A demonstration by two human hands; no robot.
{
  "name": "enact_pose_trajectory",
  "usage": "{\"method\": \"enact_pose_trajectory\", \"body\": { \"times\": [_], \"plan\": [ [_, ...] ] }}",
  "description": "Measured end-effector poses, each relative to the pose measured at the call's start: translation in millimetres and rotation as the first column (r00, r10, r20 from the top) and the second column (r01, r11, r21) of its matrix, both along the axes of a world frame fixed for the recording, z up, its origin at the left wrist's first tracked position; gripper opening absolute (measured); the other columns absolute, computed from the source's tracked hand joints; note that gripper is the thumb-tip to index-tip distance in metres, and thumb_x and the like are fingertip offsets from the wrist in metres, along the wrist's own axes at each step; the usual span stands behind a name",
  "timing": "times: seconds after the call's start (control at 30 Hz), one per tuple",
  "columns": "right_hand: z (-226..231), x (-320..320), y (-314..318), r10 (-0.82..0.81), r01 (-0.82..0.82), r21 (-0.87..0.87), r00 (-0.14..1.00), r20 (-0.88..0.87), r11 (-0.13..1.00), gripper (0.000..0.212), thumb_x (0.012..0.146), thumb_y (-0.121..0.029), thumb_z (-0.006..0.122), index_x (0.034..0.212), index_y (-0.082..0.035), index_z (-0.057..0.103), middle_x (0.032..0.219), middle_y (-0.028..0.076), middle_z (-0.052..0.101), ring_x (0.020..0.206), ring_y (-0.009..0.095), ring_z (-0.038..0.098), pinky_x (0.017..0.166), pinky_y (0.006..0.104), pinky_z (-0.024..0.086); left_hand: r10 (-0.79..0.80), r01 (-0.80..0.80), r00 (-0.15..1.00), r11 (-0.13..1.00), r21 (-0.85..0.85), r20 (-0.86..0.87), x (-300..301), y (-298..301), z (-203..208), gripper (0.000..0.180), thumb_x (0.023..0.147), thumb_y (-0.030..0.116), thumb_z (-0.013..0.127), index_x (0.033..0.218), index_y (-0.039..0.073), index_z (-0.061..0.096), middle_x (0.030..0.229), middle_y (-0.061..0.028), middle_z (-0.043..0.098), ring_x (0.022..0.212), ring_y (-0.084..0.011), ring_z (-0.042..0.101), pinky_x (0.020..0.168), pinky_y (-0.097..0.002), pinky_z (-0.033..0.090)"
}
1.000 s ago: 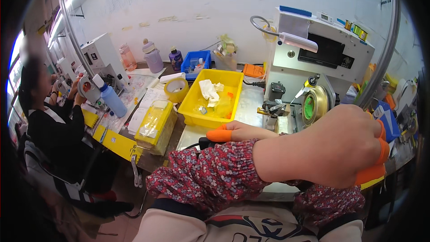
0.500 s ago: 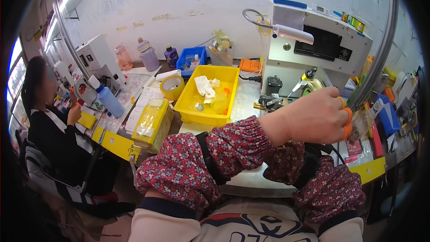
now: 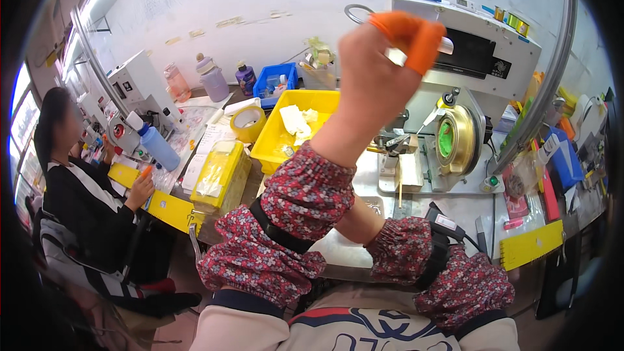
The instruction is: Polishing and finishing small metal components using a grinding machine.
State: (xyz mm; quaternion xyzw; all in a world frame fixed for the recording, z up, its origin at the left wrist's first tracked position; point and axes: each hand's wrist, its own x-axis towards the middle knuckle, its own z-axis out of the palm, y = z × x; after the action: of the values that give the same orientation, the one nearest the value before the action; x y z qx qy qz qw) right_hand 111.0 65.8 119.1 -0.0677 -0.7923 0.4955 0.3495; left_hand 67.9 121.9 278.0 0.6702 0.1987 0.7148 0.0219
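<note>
My left hand (image 3: 383, 68) is raised in front of the white bench machine (image 3: 507, 65), with orange finger covers on its curled, closed fingers. Anything pinched between those fingertips is too hidden to name. Below, my right wrist (image 3: 361, 221) reaches leftward behind my left sleeve (image 3: 312, 188), which hides the right hand and its fingers. A gold-coloured spool (image 3: 463, 140) with a green centre sits on the machine. Left of it are a slanted tool with a yellow-and-black holder (image 3: 448, 99) and a small metal fixture (image 3: 396, 146). A shallow metal tray (image 3: 375, 203) lies near my right wrist.
A yellow bin (image 3: 266, 136) with crumpled white paper stands left of my raised arm. Beside it are a tape roll (image 3: 248, 123), a yellow box (image 3: 221, 172) and a blue bottle (image 3: 159, 146). Another person (image 3: 84, 188) sits at far left. A metal post (image 3: 546, 91) rises at right.
My left hand has swung up and left from the machine's right side, uncovering the spool. My right forearm has shifted left, its wrist now showing. The other person's near hand has lowered.
</note>
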Motion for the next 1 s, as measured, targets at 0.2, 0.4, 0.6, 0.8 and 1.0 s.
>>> {"method": "enact_pose_trajectory", "body": {
  "times": [0.2,0.4,0.6,0.8,1.0],
  "plan": [
    [-15,-11,-20,0.077,-0.334,-0.744,0.931,-0.357,0.578,0.055,0.081,-0.043,0.052,0.126,-0.014,0.038,0.128,0.004,0.04,0.119,0.022,0.036,0.098,0.0385,0.029,-0.171,0.162,0.92,0.985,0.055,0.353,-16,6,29,0.013,0.081,0.014,0.061,0.082,0.001,0.059,0.07,-0.004,0.061,0.06,-0.0062,0.054,0.057,-0.0182,0.044],
    [4,-22,-39,-0.07,-0.257,-0.889,0.95,-0.304,0.38,0.048,0.088,-0.038,0.042,0.128,-0.012,0.033,0.127,0.007,0.041,0.115,0.022,0.041,0.098,0.0379,0.032,0.37,-0.347,0.929,0.853,0.389,0.018,-23,16,24,0.012,0.073,0.005,0.065,0.083,0.0,0.061,0.077,-0.0054,0.064,0.065,-0.0087,0.058,0.061,-0.0201,0.045],
    [10,-15,-45,-0.04,-0.234,-0.968,0.97,-0.238,0.087,0.047,0.09,-0.039,0.035,0.125,-0.008,0.036,0.12,0.01,0.047,0.109,0.022,0.048,0.093,0.0377,0.039,0.572,-0.314,0.778,0.711,0.629,-0.259,11,24,-5,0.012,0.067,0.019,0.071,0.069,0.013,0.06,0.071,0.0003,0.06,0.056,-0.0169,0.053,0.054,-0.0282,0.041],
    [12,-7,-41,0.012,0.011,-0.91,1.0,0.018,0.414,0.048,0.082,-0.009,0.054,0.126,-0.004,0.033,0.12,0.011,0.045,0.11,0.022,0.047,0.092,0.0368,0.04,0.409,-0.259,0.811,0.892,0.369,-0.418,18,26,-27,0.012,0.072,0.018,0.068,0.074,0.008,0.061,0.069,-0.0017,0.061,0.057,-0.012,0.055,0.055,-0.0244,0.042],
    [8,42,-40,-0.191,0.114,-0.89,0.981,0.031,0.441,0.038,0.093,-0.029,0.032,0.126,-0.01,0.032,0.116,0.003,0.046,0.107,0.013,0.044,0.091,0.0291,0.036,-0.309,0.35,0.936,0.855,-0.383,0.167,2,9,-25,0.016,0.082,0.018,0.058,0.087,0.002,0.06,0.073,-0.0053,0.061,0.066,-0.0119,0.058,0.062,-0.0232,0.045]
  ]
}}
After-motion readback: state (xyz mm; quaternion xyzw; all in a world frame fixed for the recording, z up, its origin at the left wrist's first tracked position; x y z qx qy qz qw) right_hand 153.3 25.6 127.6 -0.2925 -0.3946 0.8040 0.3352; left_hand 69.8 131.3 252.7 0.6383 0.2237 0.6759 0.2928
